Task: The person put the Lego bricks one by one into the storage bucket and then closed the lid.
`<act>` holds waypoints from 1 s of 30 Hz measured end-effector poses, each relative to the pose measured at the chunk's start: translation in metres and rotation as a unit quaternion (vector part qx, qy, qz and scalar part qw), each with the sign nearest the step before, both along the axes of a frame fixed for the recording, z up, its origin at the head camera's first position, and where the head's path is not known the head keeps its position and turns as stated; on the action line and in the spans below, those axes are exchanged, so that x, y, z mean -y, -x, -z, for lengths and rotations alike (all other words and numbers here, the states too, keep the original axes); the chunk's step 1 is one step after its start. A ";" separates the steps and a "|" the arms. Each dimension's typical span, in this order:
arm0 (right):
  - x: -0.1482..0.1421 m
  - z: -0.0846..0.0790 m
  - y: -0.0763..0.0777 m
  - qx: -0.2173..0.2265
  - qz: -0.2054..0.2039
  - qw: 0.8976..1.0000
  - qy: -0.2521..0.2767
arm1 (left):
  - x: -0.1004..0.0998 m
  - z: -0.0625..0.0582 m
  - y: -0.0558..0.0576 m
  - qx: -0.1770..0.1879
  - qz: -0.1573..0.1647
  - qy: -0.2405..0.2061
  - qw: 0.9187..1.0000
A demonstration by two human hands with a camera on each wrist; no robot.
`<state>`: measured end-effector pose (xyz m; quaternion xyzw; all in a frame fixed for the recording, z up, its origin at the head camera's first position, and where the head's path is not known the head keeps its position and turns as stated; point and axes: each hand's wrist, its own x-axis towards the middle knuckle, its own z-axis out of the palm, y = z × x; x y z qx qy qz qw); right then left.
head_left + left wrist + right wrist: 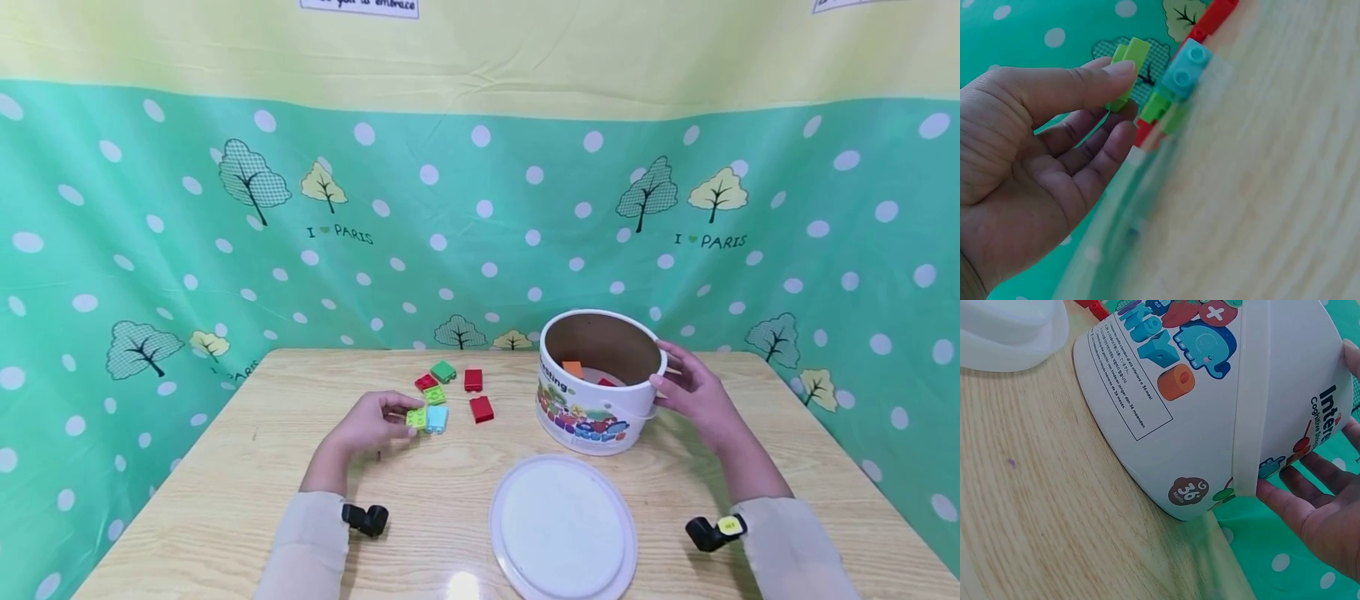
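Note:
In the head view my left hand is at the left of a loose group of toy bricks. Its thumb and fingertips pinch a lime green brick, close beside a light blue brick. Another lime brick, a small red brick and a darker green brick lie just behind. My right hand holds the right side of a white printed bucket, its digits at the rim and along the outer wall. Inside the bucket are an orange brick and a partly hidden red piece.
Two red bricks lie between the brick group and the bucket. A round white lid lies flat on the wooden table in front of the bucket. Behind the table hangs a green and yellow cloth.

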<state>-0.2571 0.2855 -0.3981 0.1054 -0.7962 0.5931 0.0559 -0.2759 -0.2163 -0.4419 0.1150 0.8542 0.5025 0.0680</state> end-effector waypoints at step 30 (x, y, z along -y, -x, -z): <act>0.000 0.000 0.000 0.007 0.007 1.000 -0.003 | -0.066 -0.052 -0.021 -0.097 0.001 -0.115 0.989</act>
